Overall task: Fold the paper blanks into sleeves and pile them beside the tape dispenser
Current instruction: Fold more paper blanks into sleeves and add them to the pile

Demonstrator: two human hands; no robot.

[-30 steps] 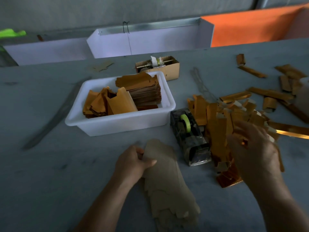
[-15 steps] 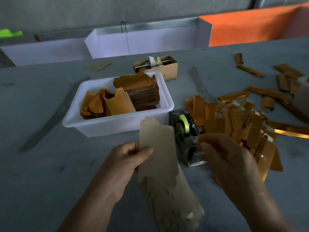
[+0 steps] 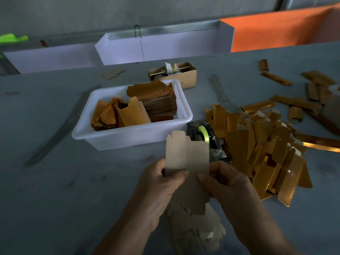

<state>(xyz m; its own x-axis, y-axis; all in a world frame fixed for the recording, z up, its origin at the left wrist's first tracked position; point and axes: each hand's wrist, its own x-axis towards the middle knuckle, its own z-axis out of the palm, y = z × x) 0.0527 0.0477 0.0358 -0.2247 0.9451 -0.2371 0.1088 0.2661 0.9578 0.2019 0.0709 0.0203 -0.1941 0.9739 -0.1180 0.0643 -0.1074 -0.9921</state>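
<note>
Your biggest risk right now is a crooked fold. The paper blank (image 3: 186, 153) stands nearly upright and is pinched only along its lower edge, so the tall upper part is free to flop or twist; if your two thumbs press unevenly, the crease could wander off its score line and the sleeve would not close square. A second risk is the fanned stack of blanks (image 3: 195, 225) lying on the table (image 3: 55, 199) under your wrists: a forearm dragged across it would likely scatter them. The tape dispenser (image 3: 208, 142) sits just behind the raised blank, so a forward tilt could catch the blank's top on the tape or its cutter.

Your left hand (image 3: 161, 188) pinches the blank's lower left corner, thumb on the near face and fingers curled behind. Your right hand (image 3: 226, 183) pinches the lower right edge the same way, thumb tip just beside the left thumb. The blank rises from between both grips, its notched top covering part of the dispenser and the near wall of the white tub (image 3: 128, 138).

The pile of gold sleeves (image 3: 261, 155) lies to the right of the dispenser, touching it; this blank is not yet folded.
</note>
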